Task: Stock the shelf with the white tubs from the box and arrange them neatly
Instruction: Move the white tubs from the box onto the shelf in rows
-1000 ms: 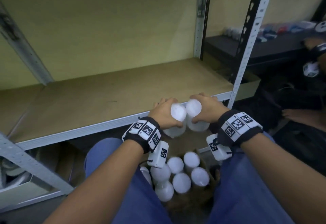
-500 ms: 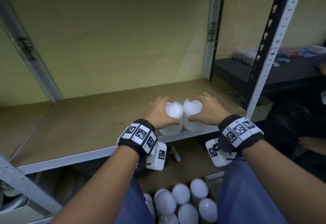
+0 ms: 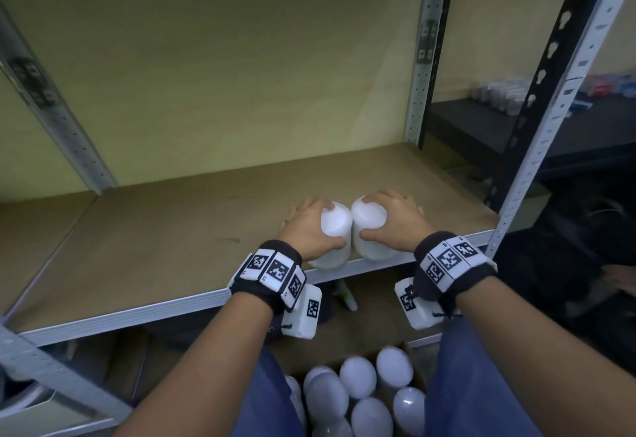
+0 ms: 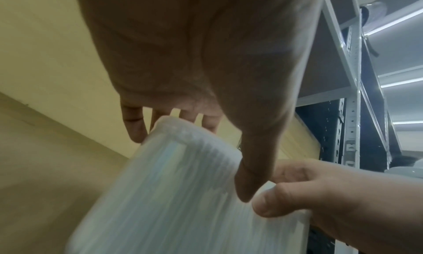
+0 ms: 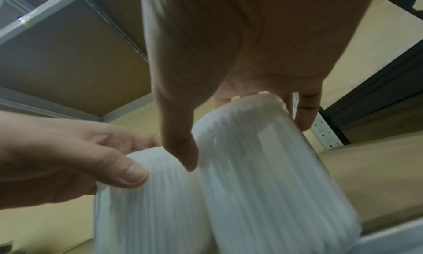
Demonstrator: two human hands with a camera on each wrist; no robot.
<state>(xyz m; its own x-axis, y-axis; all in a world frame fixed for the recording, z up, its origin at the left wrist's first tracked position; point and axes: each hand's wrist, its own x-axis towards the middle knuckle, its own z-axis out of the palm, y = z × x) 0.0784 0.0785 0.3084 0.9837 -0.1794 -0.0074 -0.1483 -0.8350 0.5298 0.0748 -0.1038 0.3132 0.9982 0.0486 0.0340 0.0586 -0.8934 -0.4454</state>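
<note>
Two white tubs stand side by side at the front edge of the wooden shelf (image 3: 165, 230). My left hand (image 3: 311, 226) grips the left tub (image 3: 335, 226) from above, thumb on its near side and fingers on the far side. My right hand (image 3: 392, 225) grips the right tub (image 3: 370, 221) the same way. The tubs touch each other. In the left wrist view the left tub (image 4: 183, 194) is blurred under my palm. In the right wrist view both tubs show, the right tub (image 5: 258, 167) under my fingers. Below, the box (image 3: 411, 350) holds several white tubs (image 3: 358, 373).
Grey perforated uprights stand at the shelf's back left (image 3: 51, 106), back right (image 3: 421, 58) and front right (image 3: 550, 106). A black rack (image 3: 537, 68) with small items stands to the right. The shelf's metal front rail (image 3: 137, 312) runs across below my wrists.
Both hands lifted the two tubs up from over the box and forward onto the shelf's front edge. The view has tilted up, so the box has dropped lower in the picture.
</note>
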